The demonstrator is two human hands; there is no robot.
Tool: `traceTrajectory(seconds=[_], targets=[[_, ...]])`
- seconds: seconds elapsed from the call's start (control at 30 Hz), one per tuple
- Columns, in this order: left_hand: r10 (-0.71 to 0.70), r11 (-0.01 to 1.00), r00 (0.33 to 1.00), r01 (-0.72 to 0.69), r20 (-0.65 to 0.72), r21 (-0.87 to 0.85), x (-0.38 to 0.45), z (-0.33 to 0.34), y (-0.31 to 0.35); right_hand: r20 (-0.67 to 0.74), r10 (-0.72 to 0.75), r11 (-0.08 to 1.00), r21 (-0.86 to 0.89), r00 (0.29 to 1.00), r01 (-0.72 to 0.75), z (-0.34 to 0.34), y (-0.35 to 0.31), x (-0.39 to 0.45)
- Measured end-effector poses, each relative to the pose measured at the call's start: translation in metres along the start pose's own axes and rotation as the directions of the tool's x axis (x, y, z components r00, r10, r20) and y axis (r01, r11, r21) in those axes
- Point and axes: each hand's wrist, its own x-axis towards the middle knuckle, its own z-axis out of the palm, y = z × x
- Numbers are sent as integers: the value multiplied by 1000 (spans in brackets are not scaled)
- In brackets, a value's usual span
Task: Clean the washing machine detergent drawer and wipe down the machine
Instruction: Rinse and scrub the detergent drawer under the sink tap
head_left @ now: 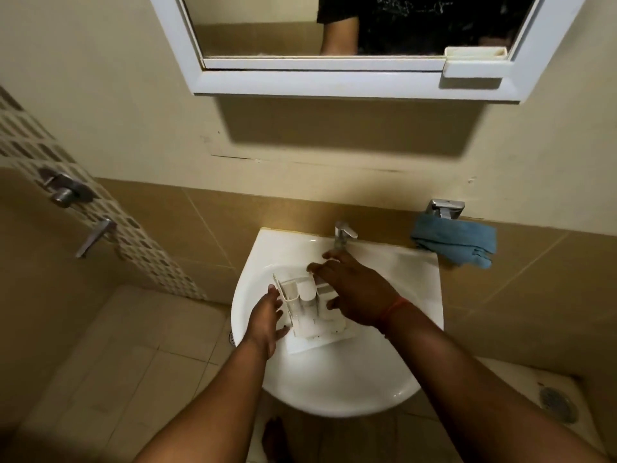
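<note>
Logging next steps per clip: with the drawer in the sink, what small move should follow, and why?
Probably the right hand reaches up to open the tap: the detergent drawer lies in the sink, the left hand steadies its side, and no water visibly runs.

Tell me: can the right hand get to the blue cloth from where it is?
Probably yes. The blue cloth hangs on the wall to the right of the sink, with nothing between it and the right hand, which rests on the drawer.

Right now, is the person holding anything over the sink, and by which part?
Yes: the white detergent drawer, over the sink. The left hand rests against its left side wall; the right hand lies over its right, far end.
</note>
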Motion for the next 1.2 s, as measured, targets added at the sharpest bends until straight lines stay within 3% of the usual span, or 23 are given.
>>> traceTrajectory(seconds=[0.23, 0.33, 0.53, 0.63, 0.73, 0.8, 0.9, 0.93, 1.0, 1.1, 1.13, 1.2], targets=[[217, 974, 969, -223, -118, -42, -34, 6, -1, 127, -63, 992, 113, 990, 49, -16, -4, 26], [233, 970, 965, -239, -122, -39, -40, 1, -2, 121, -82, 994, 77, 989, 73, -10, 4, 36], [64, 977, 989, -90, 137, 196, -29, -3, -4, 158, -241, 970, 22, 958, 241, -2, 17, 51], [-57, 984, 961, 8, 271, 177, -20, -4, -3, 254, -284, 945, -89, 924, 315, -5, 13, 60], [-96, 970, 928, 6, 360, 242, -17, 0, 2, 314, -320, 920, -121, 894, 372, -9, 11, 62], [-70, 896, 930, -101, 362, 433, -12, 3, 12, 346, -339, 901, -148, 875, 407, -7, 16, 59], [179, 576, 926, -374, 334, 727, 16, 0, 29, 376, -336, 894, -163, 863, 419, -11, 21, 53], [270, 522, 896, -444, 353, 728, 25, -3, 36, 375, -327, 897, -166, 868, 410, -13, 20, 53], [310, 540, 826, -561, 471, 627, 39, -4, 47, 392, -307, 898, -184, 867, 401, -17, 15, 51], [247, 582, 693, -665, 677, 468, 49, 6, 63, 301, -272, 915, -213, 914, 343, -12, 9, 45], [233, 609, 679, -660, 696, 440, 47, 10, 68, 233, -237, 934, -212, 943, 287, -7, 9, 40], [247, 681, 730, -599, 637, 422, 46, 15, 72, 19, -63, 989, -132, 998, 65, 9, 11, 28]])
